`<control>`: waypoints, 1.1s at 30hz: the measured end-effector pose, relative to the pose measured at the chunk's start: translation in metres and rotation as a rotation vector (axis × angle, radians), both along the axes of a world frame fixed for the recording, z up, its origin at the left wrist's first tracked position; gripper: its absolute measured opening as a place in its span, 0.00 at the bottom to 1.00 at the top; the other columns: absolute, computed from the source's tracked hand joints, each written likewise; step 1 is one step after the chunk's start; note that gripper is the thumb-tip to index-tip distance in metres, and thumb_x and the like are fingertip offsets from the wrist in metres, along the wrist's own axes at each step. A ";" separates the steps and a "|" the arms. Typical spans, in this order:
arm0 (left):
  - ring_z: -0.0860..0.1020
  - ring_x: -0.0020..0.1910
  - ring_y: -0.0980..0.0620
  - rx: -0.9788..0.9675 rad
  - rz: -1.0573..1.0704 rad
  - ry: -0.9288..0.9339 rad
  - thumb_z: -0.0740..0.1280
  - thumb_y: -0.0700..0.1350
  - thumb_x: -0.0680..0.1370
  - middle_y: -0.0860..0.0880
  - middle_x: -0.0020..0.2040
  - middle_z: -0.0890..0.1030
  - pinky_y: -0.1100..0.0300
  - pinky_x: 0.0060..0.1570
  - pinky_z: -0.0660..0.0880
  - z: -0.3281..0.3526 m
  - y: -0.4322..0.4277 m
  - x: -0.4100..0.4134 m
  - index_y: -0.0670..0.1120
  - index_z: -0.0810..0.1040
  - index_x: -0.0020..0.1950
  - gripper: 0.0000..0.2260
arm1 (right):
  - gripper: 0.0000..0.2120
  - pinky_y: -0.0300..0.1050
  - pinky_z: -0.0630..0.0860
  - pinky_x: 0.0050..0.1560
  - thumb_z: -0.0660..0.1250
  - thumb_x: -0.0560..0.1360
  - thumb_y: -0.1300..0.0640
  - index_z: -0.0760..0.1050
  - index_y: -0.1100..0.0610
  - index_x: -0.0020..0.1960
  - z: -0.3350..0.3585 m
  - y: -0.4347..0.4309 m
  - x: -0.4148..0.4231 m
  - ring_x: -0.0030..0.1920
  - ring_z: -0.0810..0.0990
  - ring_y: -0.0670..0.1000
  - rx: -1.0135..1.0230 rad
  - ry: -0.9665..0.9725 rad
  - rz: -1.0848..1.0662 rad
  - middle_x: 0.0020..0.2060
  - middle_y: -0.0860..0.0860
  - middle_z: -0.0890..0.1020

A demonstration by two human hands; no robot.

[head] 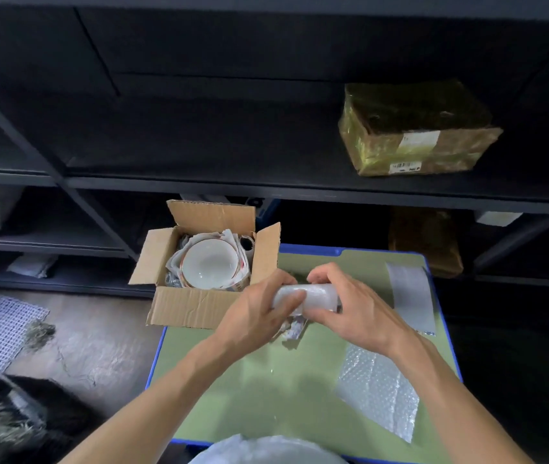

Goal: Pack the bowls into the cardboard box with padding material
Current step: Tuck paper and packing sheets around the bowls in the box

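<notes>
L hand (259, 309) + R hand (350, 306) | grip bubble-wrap roll (313, 298) (fingers curled)

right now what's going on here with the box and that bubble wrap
A person is packing bowls. The left hand and right hand both grip a roll of bubble wrap above the table, beside the open box. One bowl already sits in the box with paper round it. A flat sheet of bubble wrap lies on the table. Whether the roll holds anything can't be told.
</notes>
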State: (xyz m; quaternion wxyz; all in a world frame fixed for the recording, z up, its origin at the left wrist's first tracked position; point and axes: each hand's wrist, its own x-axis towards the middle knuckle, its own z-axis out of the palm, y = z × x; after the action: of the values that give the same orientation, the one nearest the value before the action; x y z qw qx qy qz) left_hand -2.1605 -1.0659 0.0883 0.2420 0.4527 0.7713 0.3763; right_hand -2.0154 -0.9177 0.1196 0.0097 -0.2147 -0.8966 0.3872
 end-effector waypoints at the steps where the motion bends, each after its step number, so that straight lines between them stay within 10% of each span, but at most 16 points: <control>1: 0.77 0.37 0.55 -0.009 0.031 0.007 0.58 0.63 0.81 0.52 0.38 0.79 0.55 0.37 0.74 0.000 -0.004 -0.005 0.54 0.73 0.50 0.14 | 0.18 0.39 0.74 0.49 0.71 0.74 0.41 0.66 0.39 0.58 0.003 -0.003 -0.008 0.50 0.77 0.41 0.000 0.028 0.011 0.54 0.37 0.75; 8: 0.73 0.31 0.57 -0.013 0.057 -0.048 0.53 0.66 0.79 0.52 0.32 0.75 0.65 0.30 0.66 0.008 -0.028 -0.044 0.58 0.69 0.44 0.15 | 0.10 0.32 0.75 0.52 0.69 0.77 0.45 0.76 0.41 0.58 0.014 -0.023 -0.054 0.58 0.77 0.39 -0.150 0.136 0.056 0.55 0.38 0.79; 14: 0.77 0.36 0.57 0.000 -0.049 -0.089 0.47 0.67 0.80 0.51 0.35 0.78 0.65 0.36 0.68 0.004 -0.032 -0.059 0.55 0.66 0.58 0.20 | 0.03 0.35 0.73 0.50 0.67 0.79 0.49 0.77 0.44 0.53 0.006 -0.039 -0.075 0.54 0.79 0.41 -0.211 0.160 -0.146 0.51 0.39 0.80; 18: 0.74 0.50 0.63 -0.001 -0.115 -0.084 0.49 0.62 0.83 0.60 0.54 0.74 0.66 0.48 0.68 0.006 -0.031 -0.070 0.52 0.67 0.68 0.20 | 0.03 0.32 0.71 0.44 0.65 0.80 0.52 0.73 0.45 0.54 0.002 -0.045 -0.082 0.49 0.79 0.41 -0.216 0.133 -0.242 0.49 0.39 0.79; 33: 0.74 0.41 0.44 -0.068 -0.031 0.145 0.65 0.46 0.75 0.49 0.45 0.74 0.44 0.40 0.74 -0.054 -0.016 -0.113 0.53 0.65 0.51 0.10 | 0.06 0.52 0.76 0.39 0.65 0.79 0.55 0.76 0.49 0.56 -0.002 -0.071 -0.114 0.39 0.78 0.56 0.435 -0.044 -0.182 0.53 0.46 0.71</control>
State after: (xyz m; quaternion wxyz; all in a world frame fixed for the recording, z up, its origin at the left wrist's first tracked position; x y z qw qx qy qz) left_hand -2.2739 -1.0820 0.0339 0.2067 0.4820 0.7920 0.3124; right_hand -2.1294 -0.9887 0.1175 0.0713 -0.2959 -0.9358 0.1777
